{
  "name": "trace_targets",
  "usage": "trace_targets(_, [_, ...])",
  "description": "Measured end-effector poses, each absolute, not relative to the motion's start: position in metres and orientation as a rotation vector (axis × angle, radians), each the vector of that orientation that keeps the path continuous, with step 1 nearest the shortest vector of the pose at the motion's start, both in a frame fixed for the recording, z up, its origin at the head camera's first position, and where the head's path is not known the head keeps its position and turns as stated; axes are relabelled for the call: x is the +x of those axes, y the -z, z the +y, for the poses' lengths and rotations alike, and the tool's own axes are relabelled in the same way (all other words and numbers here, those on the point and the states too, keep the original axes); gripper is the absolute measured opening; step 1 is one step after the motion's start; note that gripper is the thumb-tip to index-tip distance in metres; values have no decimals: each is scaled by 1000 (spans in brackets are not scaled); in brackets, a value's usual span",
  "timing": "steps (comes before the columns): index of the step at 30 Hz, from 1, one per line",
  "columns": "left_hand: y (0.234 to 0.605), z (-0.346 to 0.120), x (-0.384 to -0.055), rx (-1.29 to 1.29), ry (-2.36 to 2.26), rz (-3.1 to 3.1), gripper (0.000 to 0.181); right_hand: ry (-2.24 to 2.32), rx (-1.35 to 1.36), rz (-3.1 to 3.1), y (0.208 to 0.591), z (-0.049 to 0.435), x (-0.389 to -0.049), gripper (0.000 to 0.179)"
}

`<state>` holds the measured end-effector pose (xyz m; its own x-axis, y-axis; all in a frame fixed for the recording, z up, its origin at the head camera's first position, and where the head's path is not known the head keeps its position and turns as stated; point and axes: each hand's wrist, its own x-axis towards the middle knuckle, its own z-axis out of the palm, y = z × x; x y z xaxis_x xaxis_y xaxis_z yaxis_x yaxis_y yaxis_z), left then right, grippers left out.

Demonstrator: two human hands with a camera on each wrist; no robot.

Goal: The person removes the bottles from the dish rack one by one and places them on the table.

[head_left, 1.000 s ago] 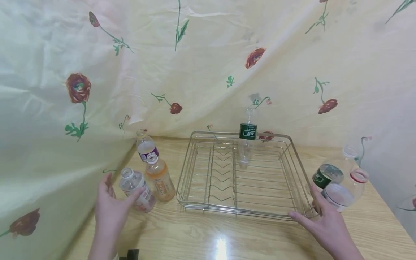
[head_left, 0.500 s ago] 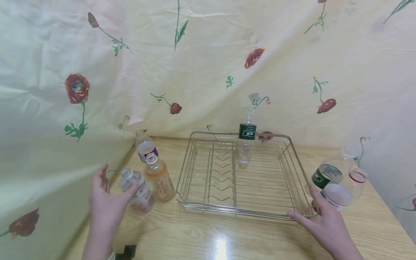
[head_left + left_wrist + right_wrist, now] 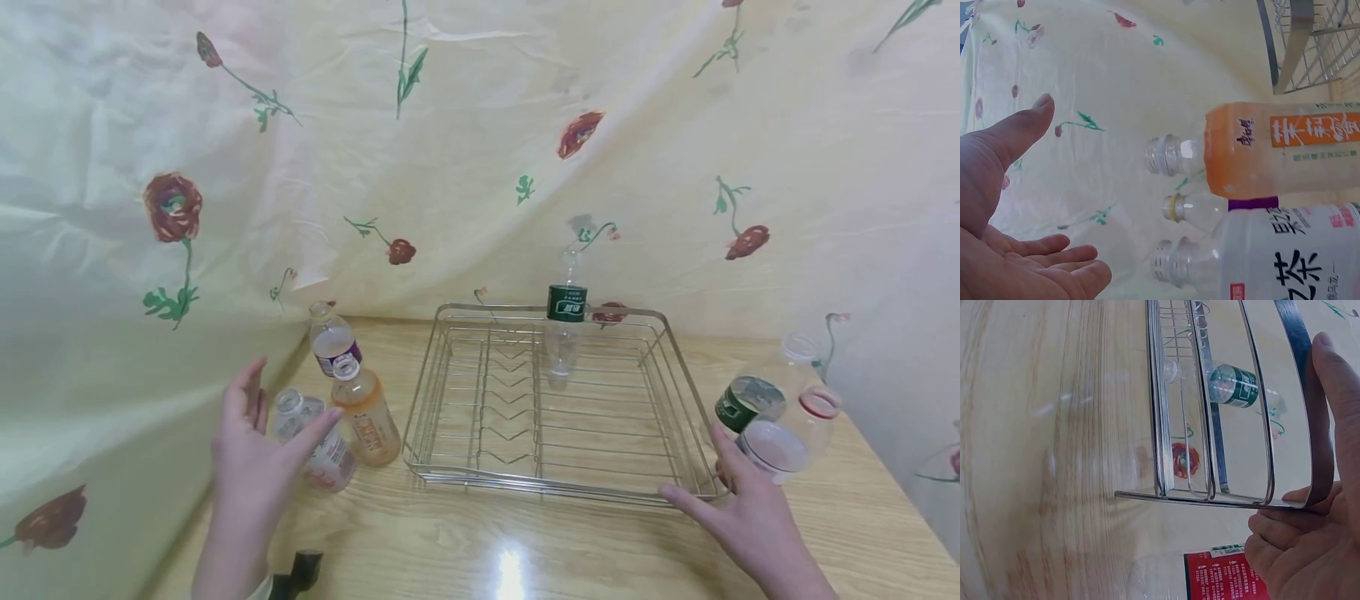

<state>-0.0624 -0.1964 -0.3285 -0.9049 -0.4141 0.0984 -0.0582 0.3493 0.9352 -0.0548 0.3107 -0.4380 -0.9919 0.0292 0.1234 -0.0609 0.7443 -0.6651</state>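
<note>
My left hand is held with thumb and fingers spread beside a white-labelled bottle, holding nothing; the left wrist view shows a gap between hand and bottle necks. Right behind that bottle stand an orange-labelled bottle and a purple-labelled bottle. My right hand grips the near right corner of a metal wire rack, thumb on the front rim, fingers around the side. Inside the rack, a clear bottle stands near the back; its green label looks upside down.
Right of the rack, beside my right hand, are a green-labelled bottle and a bottle with a red ring. A red label shows below the rack in the right wrist view. Flowered cloth hangs behind the wooden table.
My left hand shifts left, away from the white-labelled bottle, then rises and comes back slightly right, its thumb now overlapping the bottle in view. My right hand keeps its grip on the rack.
</note>
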Motion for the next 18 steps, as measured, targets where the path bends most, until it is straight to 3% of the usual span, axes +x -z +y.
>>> trace_targets(18, [311,-168,-69,178,1501,-2343,105,-977,99,-2731,441,310,-56,112])
